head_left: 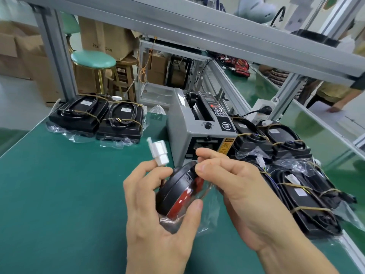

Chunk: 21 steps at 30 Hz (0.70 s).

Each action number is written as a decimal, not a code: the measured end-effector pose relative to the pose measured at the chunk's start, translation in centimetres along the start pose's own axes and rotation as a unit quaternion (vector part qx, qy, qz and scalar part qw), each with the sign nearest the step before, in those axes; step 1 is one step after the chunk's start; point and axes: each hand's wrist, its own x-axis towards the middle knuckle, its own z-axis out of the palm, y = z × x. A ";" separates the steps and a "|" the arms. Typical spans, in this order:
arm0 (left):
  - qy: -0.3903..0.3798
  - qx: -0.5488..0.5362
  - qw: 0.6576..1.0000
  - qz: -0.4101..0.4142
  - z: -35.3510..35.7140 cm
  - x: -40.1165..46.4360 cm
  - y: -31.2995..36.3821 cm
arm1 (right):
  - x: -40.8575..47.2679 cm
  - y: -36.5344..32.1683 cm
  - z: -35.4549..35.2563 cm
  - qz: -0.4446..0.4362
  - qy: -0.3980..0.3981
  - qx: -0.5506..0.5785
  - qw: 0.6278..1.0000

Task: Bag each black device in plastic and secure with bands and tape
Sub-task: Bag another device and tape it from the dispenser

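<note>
My left hand (158,210) grips a round black device with a red face (178,192), tilted on edge above the green mat and partly inside a clear plastic bag (205,218). Its white plug (159,152) sticks up past my left fingers. My right hand (237,186) pinches the bag's upper edge at the device's rim, just in front of the grey tape dispenser (197,125).
Two bagged, banded black devices (98,117) lie at the back left of the mat (59,194). Several more (292,171) are stacked along the right edge. Stools and cardboard boxes stand behind the bench. Another person's arm (339,95) is at far right.
</note>
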 end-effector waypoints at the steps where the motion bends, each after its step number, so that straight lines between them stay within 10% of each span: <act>1: 0.000 0.000 1.000 0.003 0.0 0.0 0.0 | 0.0 0.0 0.1 0.004 -0.004 0.002 1.000; 8: 0.001 0.005 1.000 0.005 -0.1 0.0 0.0 | 0.3 -0.4 -0.7 0.041 0.048 0.124 0.990; 21: -0.004 0.004 1.000 0.022 0.1 -0.1 0.0 | 0.0 -0.5 0.1 0.012 -0.022 -0.007 1.000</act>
